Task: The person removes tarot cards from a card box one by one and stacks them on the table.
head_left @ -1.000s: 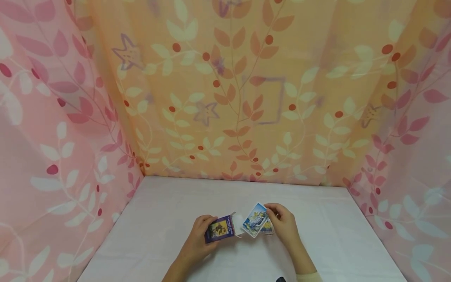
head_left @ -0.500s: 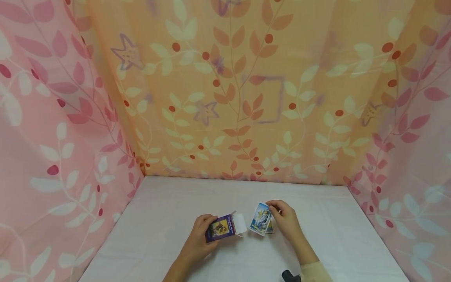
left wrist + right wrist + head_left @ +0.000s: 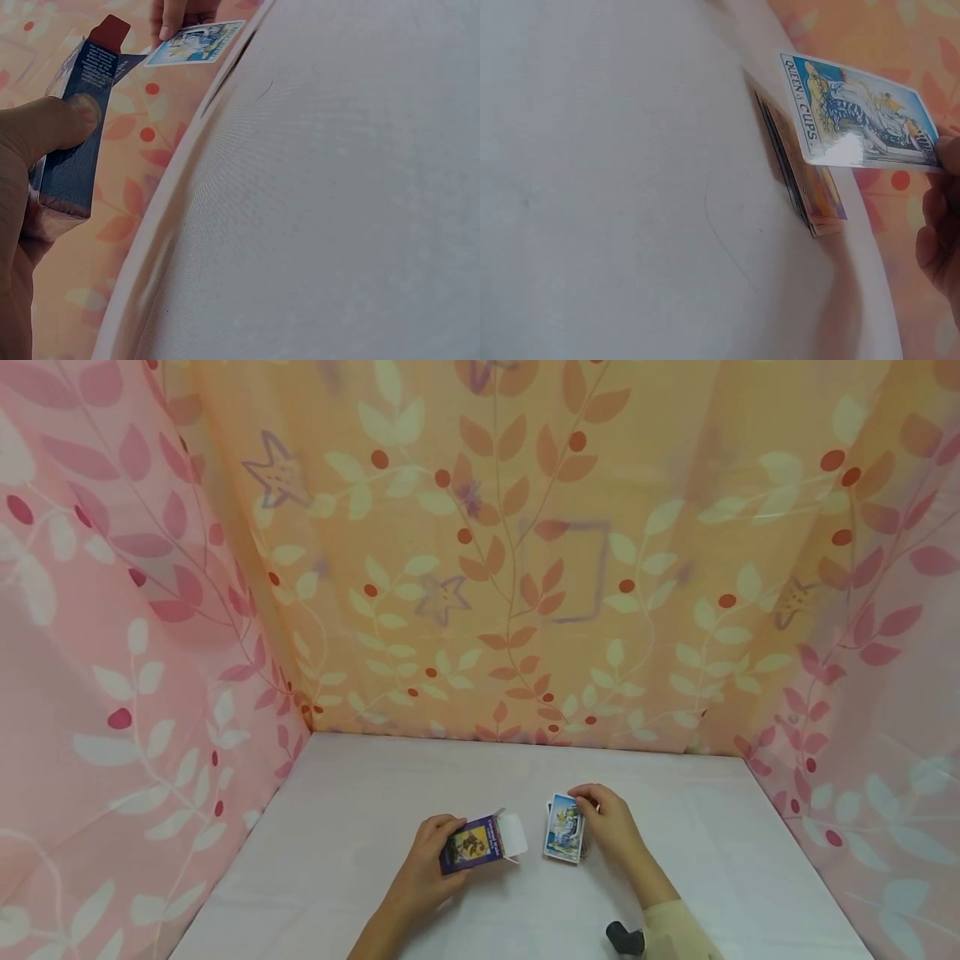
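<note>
My left hand (image 3: 431,864) grips a purple card box (image 3: 472,846) with a yellow picture on its front. The box's white flap stands open toward the right, and in the left wrist view my thumb presses its dark blue side (image 3: 75,165). My right hand (image 3: 611,822) pinches a tarot card (image 3: 564,828) by its far end. "Queen of Cups" is printed on that card, as the right wrist view shows. Under it, a small stack of cards (image 3: 810,191) lies on the white table, mostly covered by the held card in the head view.
A black object (image 3: 625,937) shows beside the right sleeve (image 3: 675,931) near the front edge. The white tabletop (image 3: 360,793) is bounded by a floral orange curtain (image 3: 480,652) behind and pink curtains at both sides.
The right hand has carried the card rightward, away from the box flap and over the stack, turning it more upright in the head view. The left hand and box have barely moved.
</note>
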Action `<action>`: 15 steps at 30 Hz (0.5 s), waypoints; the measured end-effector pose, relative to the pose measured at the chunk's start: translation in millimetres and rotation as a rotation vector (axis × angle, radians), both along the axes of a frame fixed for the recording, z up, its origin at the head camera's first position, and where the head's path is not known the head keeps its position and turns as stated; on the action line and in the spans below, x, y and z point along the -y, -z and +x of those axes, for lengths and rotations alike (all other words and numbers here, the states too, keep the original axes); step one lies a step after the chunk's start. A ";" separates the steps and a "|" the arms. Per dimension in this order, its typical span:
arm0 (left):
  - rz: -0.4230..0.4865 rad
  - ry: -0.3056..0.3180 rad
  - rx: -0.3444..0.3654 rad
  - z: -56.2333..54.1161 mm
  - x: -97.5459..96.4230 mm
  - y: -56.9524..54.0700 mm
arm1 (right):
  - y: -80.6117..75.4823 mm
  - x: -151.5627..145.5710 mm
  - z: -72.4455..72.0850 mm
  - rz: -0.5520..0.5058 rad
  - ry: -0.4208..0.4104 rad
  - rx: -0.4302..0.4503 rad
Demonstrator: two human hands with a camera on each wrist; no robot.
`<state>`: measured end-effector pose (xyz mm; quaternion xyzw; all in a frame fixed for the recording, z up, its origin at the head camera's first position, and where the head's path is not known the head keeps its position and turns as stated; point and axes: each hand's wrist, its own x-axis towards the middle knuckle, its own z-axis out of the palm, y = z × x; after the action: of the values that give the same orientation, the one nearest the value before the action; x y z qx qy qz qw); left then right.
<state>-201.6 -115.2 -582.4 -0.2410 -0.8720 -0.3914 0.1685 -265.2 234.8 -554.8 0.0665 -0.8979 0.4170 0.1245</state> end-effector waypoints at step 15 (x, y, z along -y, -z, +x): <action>-0.004 -0.009 0.003 -0.2 0.0 0.5 | 12.5 -10.7 -14.3 -0.045 -0.033 0.126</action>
<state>-201.8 -115.1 -582.9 -0.2367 -0.8741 -0.3894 0.1682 -279.5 245.4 -567.3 0.0520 -0.8931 0.4424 0.0624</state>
